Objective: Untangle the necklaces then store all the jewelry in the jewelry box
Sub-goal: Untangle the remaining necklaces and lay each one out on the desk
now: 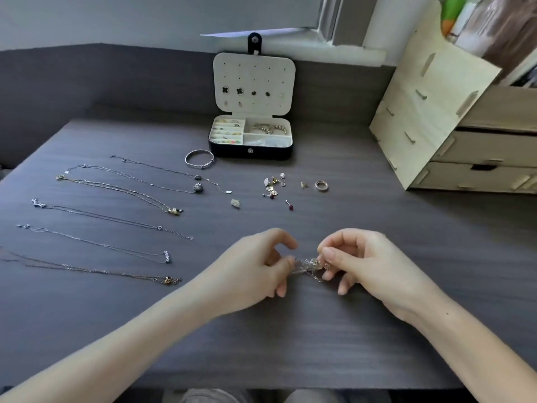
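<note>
A small tangle of thin chains [307, 264] hangs just above the dark table, stretched between my hands. My left hand [255, 271] pinches its left end and my right hand [360, 266] pinches its right end, where a gold piece shows. Several untangled necklaces [116, 222] lie in straight rows on the left half of the table. The open jewelry box [250, 141], black outside and cream inside, stands at the back middle with earrings on its lid panel and pieces in its trays.
A silver bangle [200, 159] lies left of the box. Loose earrings and studs [274, 186], a ring [321, 185] and a small charm [235, 203] are scattered in front of it. A wooden drawer organiser [453, 126] fills the back right corner.
</note>
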The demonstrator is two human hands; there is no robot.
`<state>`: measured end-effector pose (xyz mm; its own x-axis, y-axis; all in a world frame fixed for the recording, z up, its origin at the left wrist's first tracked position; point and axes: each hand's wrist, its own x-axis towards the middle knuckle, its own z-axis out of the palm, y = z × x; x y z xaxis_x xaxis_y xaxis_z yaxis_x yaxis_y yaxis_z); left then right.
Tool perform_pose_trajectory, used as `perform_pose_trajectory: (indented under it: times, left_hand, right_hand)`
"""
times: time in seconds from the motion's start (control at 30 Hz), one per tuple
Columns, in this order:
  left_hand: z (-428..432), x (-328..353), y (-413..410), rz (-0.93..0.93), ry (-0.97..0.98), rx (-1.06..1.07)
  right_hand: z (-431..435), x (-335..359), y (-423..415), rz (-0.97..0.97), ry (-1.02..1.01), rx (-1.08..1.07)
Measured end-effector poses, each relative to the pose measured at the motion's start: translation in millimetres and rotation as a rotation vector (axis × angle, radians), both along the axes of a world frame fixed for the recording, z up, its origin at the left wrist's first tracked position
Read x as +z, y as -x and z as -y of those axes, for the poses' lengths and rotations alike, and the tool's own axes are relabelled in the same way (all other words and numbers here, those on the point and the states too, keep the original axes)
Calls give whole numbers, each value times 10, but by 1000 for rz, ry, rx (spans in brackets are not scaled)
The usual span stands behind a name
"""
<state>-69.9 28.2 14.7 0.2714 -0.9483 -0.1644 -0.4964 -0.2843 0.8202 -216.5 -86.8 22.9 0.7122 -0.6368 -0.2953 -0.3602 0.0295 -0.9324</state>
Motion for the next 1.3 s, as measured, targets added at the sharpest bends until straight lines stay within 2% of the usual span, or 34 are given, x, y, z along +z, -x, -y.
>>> perform_pose_trajectory:
  times: [0.2, 0.33, 0.5, 0.83, 1.0, 1.2, 1.3]
  left_hand:
    - [79, -18, -139, 288, -16, -22]
    - [130, -9, -243, 319, -20, -47]
    - [141, 0, -336, 333, -45, -86]
    - [115, -26, -376, 518, 3, -67]
    - [106, -39, -385, 602, 49, -34]
    - [58, -39, -414, 626, 73, 7]
    - [10, -25, -411, 571, 66, -8]
  right_hand:
    - [71, -58, -58, -85, 316, 94]
    - [105, -65, -92, -163, 517, 201]
    - [132, -45, -132, -209, 595, 299]
    - [352, 38, -120, -162, 585, 296]
    - [318, 62, -54, -311, 673, 428]
    - [398, 50, -357, -246, 719, 322]
    - [521, -28, -593, -244, 799, 239]
